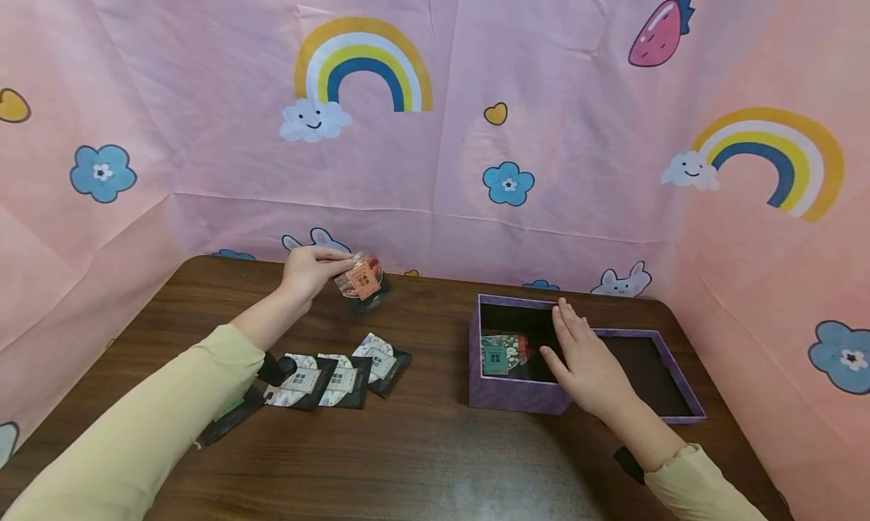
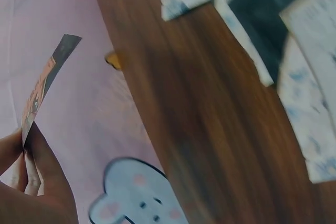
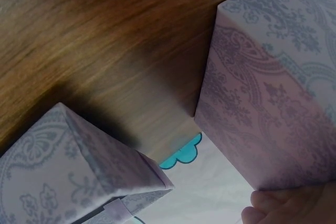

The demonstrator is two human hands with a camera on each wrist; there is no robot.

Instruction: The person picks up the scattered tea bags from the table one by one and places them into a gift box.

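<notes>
Box [image 1: 519, 395] taken as landmark. The orange-labelled sachet [image 1: 363, 278] was off to the left of the box and farther back, apparently lifted, pinched along one edge between thumb and fingers of the left hand [image 1: 309, 275]. The right hand [image 1: 587, 359] lay at the box's right side, fingers straight and touching it, thumb apart. Risk, as judged: with the grip at one edge only, the sachet could have pivoted or slipped out, most of it being unsupported. Second risk: the left forearm and dark wrist strap [image 1: 277, 370] hung low over the sachets left of the box; a low sweep could have dragged the white sachets [image 1: 343, 380] or the green-labelled sachet [image 1: 233, 414], partly hidden beneath the arm, along the surface [image 1: 435, 460]. Third: a sideways push by the right hand could have slid the box into the lid [image 1: 642, 377], which sat just right of it. Writing: the orange label carried dark characters, seemingly Chinese, too small to read; likewise the white sachets and the flowered sachet [image 1: 501, 355] inside the box, with its green label. No brand could be made out. Box exterior: purple, paisley-patterned, no lettering noted on the visible sides.
</notes>
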